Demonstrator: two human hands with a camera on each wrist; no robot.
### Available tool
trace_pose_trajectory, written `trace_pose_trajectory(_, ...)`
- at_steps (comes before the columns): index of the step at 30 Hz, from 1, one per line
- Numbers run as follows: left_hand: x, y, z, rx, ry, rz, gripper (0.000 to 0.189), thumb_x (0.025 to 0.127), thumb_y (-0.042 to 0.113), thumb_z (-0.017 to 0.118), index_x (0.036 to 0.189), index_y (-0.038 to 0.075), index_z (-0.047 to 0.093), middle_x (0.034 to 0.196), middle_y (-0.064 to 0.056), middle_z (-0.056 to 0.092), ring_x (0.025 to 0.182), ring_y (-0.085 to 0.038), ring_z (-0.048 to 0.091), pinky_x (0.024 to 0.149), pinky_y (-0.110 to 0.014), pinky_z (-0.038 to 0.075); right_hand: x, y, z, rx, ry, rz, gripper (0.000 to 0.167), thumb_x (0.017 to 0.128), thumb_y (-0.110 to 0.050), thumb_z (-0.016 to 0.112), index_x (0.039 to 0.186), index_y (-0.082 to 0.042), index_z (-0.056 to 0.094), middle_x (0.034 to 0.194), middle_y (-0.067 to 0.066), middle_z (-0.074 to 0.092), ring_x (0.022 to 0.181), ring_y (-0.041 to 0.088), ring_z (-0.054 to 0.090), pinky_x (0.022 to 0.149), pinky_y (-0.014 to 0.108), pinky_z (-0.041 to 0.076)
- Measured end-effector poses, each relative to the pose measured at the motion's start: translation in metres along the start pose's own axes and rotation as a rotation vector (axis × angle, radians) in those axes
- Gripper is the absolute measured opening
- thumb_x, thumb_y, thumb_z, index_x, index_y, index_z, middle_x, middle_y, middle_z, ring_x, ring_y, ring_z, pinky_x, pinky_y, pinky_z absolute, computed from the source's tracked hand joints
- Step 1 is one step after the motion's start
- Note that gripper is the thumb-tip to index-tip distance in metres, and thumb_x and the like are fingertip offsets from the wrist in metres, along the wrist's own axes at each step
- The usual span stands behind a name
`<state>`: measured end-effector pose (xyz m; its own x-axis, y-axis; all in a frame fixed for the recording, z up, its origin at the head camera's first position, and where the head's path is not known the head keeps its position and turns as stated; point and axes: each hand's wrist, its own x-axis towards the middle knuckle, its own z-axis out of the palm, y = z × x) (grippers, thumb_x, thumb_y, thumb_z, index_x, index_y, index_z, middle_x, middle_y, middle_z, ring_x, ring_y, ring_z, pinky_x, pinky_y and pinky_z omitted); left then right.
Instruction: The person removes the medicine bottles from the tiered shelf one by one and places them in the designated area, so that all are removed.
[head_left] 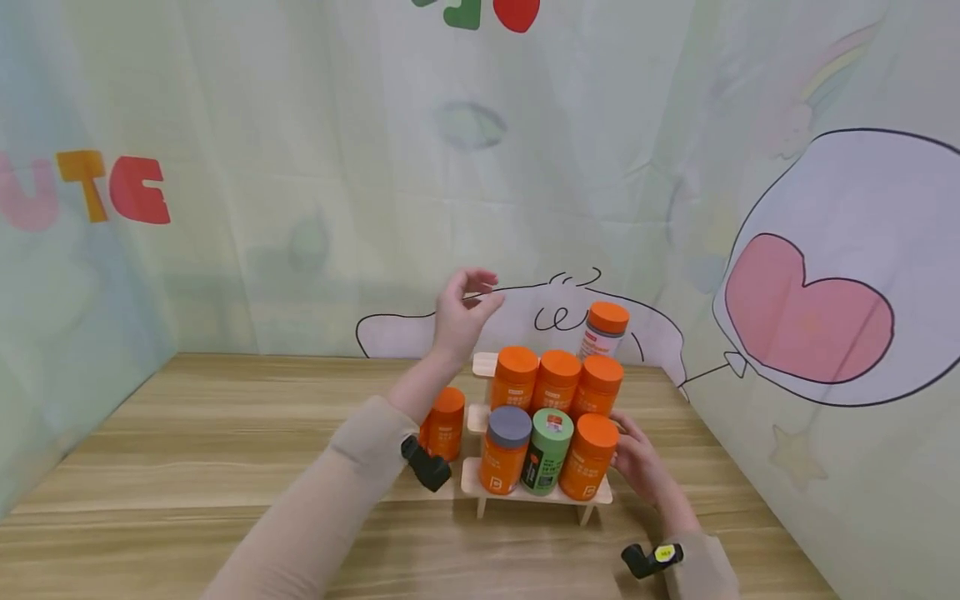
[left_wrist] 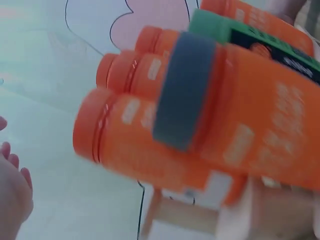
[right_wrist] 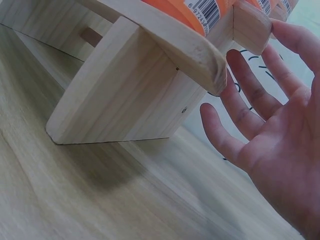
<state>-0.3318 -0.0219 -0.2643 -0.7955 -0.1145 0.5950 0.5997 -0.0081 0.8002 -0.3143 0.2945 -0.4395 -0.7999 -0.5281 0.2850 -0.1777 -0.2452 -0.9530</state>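
Observation:
A tiered wooden rack [head_left: 470,477] holds several jars. On its lowest step stand an orange jar with a grey lid [head_left: 504,458], a green jar [head_left: 551,454] and an orange jar with an orange lid [head_left: 588,462]. Three orange jars [head_left: 558,379] fill the middle step; a white jar with an orange lid [head_left: 602,333] stands on the top one, at the right. My left hand [head_left: 459,321] is raised above the rack's left side, fingers loosely bent around nothing. Fingers spread, my right hand [right_wrist: 285,125] has its fingertips right at the rack's right-hand step ends.
Left of the rack, partly behind my left forearm, an orange jar [head_left: 447,425] stands on the wooden table [head_left: 247,467]. A printed curtain [head_left: 300,167] hangs along the table's back and right side.

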Motion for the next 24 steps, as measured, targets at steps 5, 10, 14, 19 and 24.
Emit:
trace_pose_trajectory(5, 0.009, 0.014, 0.033, 0.017, -0.144, -0.010, 0.034, 0.090, 0.009, 0.067, 0.122, 0.000, 0.056, 0.121, -0.016, 0.061, 0.110, -0.029, 0.055, 0.097, -0.037, 0.048, 0.000, 0.002, 0.000, -0.003, 0.001, 0.002, 0.047, 0.102, -0.004, 0.021, 0.128, -0.032, 0.049, 0.121, -0.014, 0.059, 0.107, 0.003, 0.059, 0.090, 0.023, 0.050)
trace_pose_trajectory(10, 0.014, 0.017, 0.062, 0.068, -0.285, -0.054, 0.046, 0.091, 0.020, 0.070, 0.131, 0.005, 0.053, 0.131, -0.010, 0.058, 0.121, -0.025, 0.053, 0.102, -0.036, 0.047, 0.000, 0.002, 0.001, -0.003, 0.002, -0.002, 0.047, 0.103, -0.004, 0.021, 0.127, -0.032, 0.050, 0.121, -0.014, 0.059, 0.108, 0.003, 0.059, 0.090, 0.023, 0.050)
trace_pose_trajectory(14, 0.015, 0.012, 0.079, 0.098, -0.371, -0.113, 0.057, 0.090, 0.024, 0.071, 0.139, 0.010, 0.048, 0.141, -0.006, 0.053, 0.129, -0.025, 0.049, 0.104, -0.037, 0.046, 0.000, 0.002, 0.000, -0.003, -0.007, -0.010, 0.048, 0.103, -0.003, 0.020, 0.128, -0.032, 0.050, 0.122, -0.014, 0.059, 0.108, 0.003, 0.059, 0.090, 0.023, 0.050)
trace_pose_trajectory(19, 0.014, 0.009, 0.095, 0.162, -0.441, -0.181, 0.070, 0.088, 0.029, 0.074, 0.148, 0.015, 0.040, 0.150, -0.004, 0.045, 0.136, -0.023, 0.045, 0.108, -0.042, 0.043, 0.000, 0.002, 0.000, -0.011, -0.004, -0.001, 0.048, 0.103, -0.004, 0.020, 0.128, -0.032, 0.050, 0.123, -0.014, 0.058, 0.108, 0.003, 0.059, 0.091, 0.023, 0.050)
trace_pose_trajectory(24, 0.015, 0.008, 0.109, 0.262, -0.479, -0.245, 0.077, 0.086, 0.029, 0.076, 0.152, 0.021, 0.035, 0.154, -0.002, 0.041, 0.139, -0.021, 0.043, 0.111, -0.044, 0.040, 0.000, 0.000, 0.000, 0.000, -0.004, -0.006, 0.049, 0.102, -0.003, 0.020, 0.128, -0.032, 0.050, 0.122, -0.013, 0.058, 0.108, 0.004, 0.059, 0.091, 0.023, 0.050)
